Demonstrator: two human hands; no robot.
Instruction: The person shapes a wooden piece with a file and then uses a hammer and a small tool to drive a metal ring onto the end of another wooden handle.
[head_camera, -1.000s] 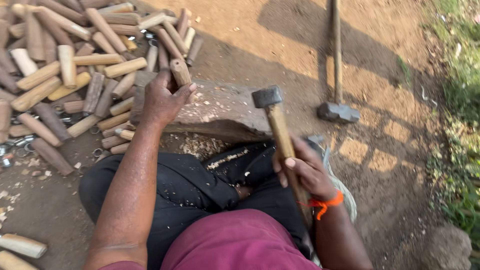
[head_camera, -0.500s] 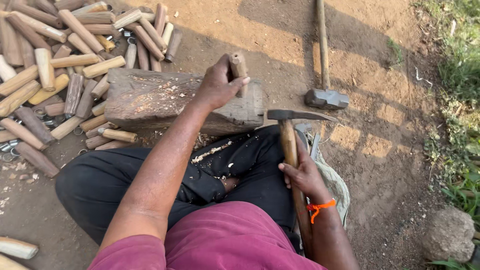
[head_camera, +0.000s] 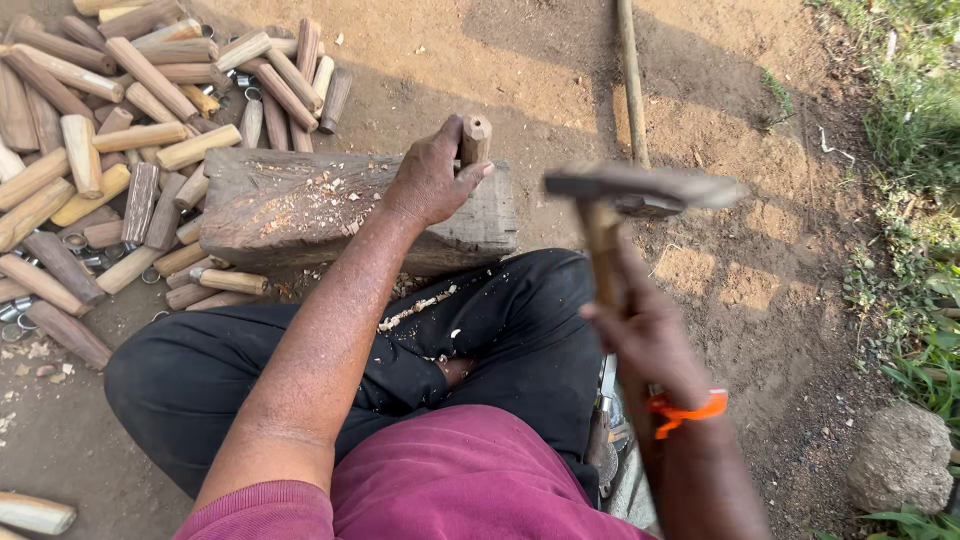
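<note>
My left hand (head_camera: 430, 180) grips a short round wooden peg (head_camera: 474, 140) and holds it upright on the right end of a worn wooden block (head_camera: 300, 205). My right hand (head_camera: 650, 335), with an orange band at the wrist, is closed around the wooden handle of a hammer (head_camera: 640, 192). The hammer's metal head is raised and blurred, to the right of the peg and apart from it. I sit cross-legged in black trousers just behind the block.
A big heap of cut wooden pegs (head_camera: 110, 130) lies on the dirt to the left, with small metal rings (head_camera: 85, 258) among them. A long tool handle (head_camera: 630, 80) lies at the top. A rock (head_camera: 900, 455) and grass are on the right.
My left hand carried a peg from the heap onto the block and stood it on end. My right hand lifted the hammer higher, its head now up beside the peg.
</note>
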